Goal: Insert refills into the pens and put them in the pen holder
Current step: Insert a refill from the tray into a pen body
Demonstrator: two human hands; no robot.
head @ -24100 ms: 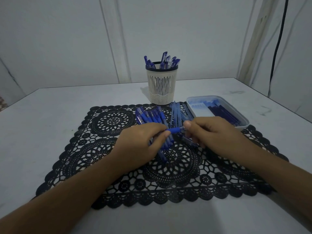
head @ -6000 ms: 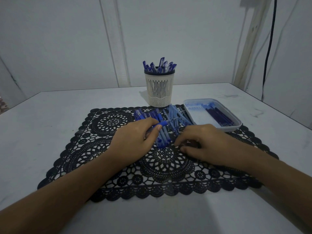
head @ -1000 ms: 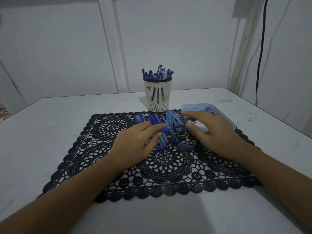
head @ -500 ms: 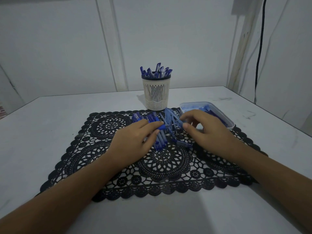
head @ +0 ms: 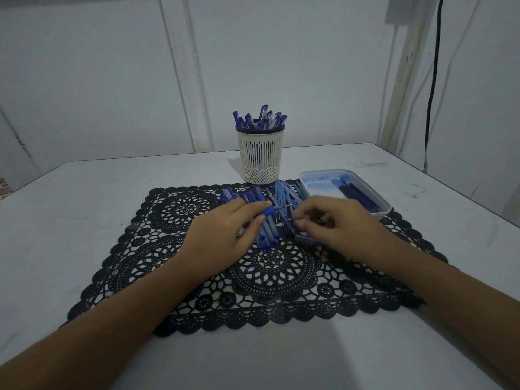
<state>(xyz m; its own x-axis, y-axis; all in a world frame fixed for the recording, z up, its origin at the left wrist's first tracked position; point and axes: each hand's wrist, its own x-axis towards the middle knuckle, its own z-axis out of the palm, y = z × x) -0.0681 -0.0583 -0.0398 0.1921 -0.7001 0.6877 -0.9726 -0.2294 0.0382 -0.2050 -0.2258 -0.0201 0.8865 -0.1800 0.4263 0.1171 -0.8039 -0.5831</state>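
Pen (head: 268, 212) lies pinched in the left hand (head: 222, 237), tip turned rightward for fitting. Right hand (head: 340, 229) curls nearby; I cannot tell what it holds.

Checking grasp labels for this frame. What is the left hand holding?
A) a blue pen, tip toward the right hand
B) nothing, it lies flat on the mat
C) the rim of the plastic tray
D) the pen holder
A: the left hand pinches a blue pen, its metal tip pointing at the right hand; the pen holder and the plastic tray stand untouched farther back.
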